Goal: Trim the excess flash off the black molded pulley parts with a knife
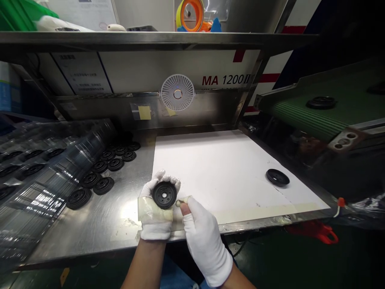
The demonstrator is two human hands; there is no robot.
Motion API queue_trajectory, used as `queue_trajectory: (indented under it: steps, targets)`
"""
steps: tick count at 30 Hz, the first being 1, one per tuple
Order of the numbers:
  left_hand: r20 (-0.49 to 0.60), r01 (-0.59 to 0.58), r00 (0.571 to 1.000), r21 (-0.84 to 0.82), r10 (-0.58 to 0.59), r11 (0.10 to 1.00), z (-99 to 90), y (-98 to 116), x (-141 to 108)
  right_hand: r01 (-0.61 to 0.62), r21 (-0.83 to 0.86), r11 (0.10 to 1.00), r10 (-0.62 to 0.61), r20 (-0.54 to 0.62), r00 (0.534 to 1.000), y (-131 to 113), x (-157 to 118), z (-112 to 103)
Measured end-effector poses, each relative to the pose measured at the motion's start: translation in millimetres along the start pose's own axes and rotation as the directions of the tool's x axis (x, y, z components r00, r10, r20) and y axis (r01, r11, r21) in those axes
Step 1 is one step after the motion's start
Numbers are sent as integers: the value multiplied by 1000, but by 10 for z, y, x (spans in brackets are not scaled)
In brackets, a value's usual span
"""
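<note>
My left hand (155, 212), in a white glove with yellowish tape around the palm, grips a black round plastic wheel (164, 195). The wheel's face, with a light centre hole and smaller holes around it, is turned up toward me. Close by its right edge, my right hand (204, 237) is closed in a pinch, the thumb tip bare out of the white glove. Whatever sits between thumb and forefinger is too small to name. Another black wheel (277, 177) lies on the white sheet (207, 168) to the right.
Several black ringed wheels (103, 185) lie on the metal table (99, 224) at left, beside clear plastic trays (60, 188). A white fan (177, 92) hangs under the shelf (144, 41). At right, a green conveyor (303, 116) carries a wheel (321, 102). Red-handled tool (326, 235) hangs below the edge.
</note>
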State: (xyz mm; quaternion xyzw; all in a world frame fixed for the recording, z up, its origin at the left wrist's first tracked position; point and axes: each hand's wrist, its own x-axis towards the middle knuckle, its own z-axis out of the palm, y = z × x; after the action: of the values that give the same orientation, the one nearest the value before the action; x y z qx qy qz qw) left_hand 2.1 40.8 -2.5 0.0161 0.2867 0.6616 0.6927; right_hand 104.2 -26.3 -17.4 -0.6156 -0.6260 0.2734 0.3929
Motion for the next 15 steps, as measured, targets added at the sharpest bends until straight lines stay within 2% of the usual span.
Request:
queue_trajectory:
  steps: [3, 6, 9, 12, 15]
  targets:
    - [-5, -26, 1000, 7, 26, 1000, 39, 11, -3, -24, 48, 999, 26, -35, 999, 31, 25, -61]
    - [33, -45, 998, -17, 46, 999, 75, 8, -4, -29, 38, 999, 31, -56, 998, 73, 24, -93]
    - [37, -48, 998, -23, 49, 999, 97, -9, -16, -51, 6, 999, 51, -115, 992, 166, 66, -230]
    - [10, -10, 1000, -18, 11, 1000, 128, -40, -50, -132, -133, 982, 105, -193, 976, 378, 198, -530]
    - [-16, 93, 995, -44, -93, 995, 184, -85, -99, -223, -406, 886, 161, -181, 970, 701, 319, -853]
